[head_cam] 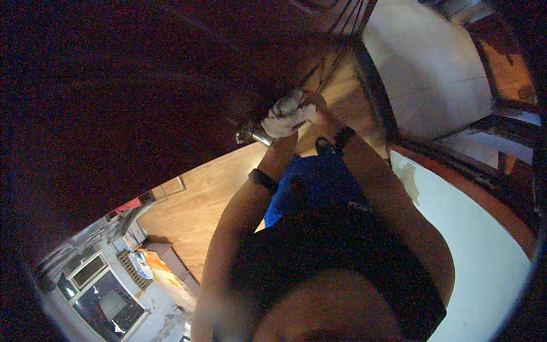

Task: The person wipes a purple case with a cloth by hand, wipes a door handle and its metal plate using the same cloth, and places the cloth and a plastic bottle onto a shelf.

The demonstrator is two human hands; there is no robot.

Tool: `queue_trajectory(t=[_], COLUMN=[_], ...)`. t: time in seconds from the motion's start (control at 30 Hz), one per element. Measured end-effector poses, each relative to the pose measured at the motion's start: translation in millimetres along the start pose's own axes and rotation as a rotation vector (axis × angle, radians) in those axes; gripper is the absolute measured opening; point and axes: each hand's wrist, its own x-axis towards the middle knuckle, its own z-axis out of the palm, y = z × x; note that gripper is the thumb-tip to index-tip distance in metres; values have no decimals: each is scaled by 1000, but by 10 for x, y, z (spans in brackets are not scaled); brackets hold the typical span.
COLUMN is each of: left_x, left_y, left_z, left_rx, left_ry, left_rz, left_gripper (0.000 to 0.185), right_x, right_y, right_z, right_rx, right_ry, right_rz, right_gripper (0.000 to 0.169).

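Both my hands meet in front of me around a crumpled pale cloth (277, 126), close to the edge of a large dark door (141, 98). My right hand (315, 102) grips the cloth from the right, fingers curled. My left hand (288, 140) reaches up under it; the cloth hides its fingers, so its grip does not show. Just left of the cloth, a shiny metal door handle (261, 139) sticks out from the door. I cannot tell whether cloth and handle touch. A dark band circles each wrist.
A wood-look floor (196, 184) runs below the door. To the right stand a dark frame (376, 94) and a pale wall (466, 239) with a brown ledge. At lower left are a window (109, 305) and a bed with an orange cover (164, 265). One dark shoe (324, 145) shows.
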Motion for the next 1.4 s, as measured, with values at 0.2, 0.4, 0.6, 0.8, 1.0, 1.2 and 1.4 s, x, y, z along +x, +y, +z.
queue_trajectory(t=[0.2, 0.4, 0.6, 0.8, 1.0, 1.2, 1.4], left_x=[-196, -74, -449, -141, 295, 263, -143], left_y=[-691, -642, -318, 789, 1077, 816, 409], left_z=[611, 521, 80, -843, -1495, -636, -480], left_rx=[-57, -352, -178, -481, -468, -1, 196], left_ry=[-342, -340, -184, 183, 374, 103, 53], left_rz=[-29, -223, -24, -483, -392, -115, -199], left_gripper=[33, 35, 25, 39, 49, 42, 36], right_x=[-117, -123, -104, -447, 17, 14, 112], right_y=[-272, -189, 799, 778, -263, -194, -349], right_z=[-246, 199, 1563, 1287, 819, 661, 416], right_rx=[70, 18, -110, -140, 92, 120, -32], right_ry=[77, 183, 226, 111, 149, 88, 65], right_rz=[-32, -25, -361, -14, -58, 9, 250], right_gripper=[25, 20, 16, 15, 24, 19, 18])
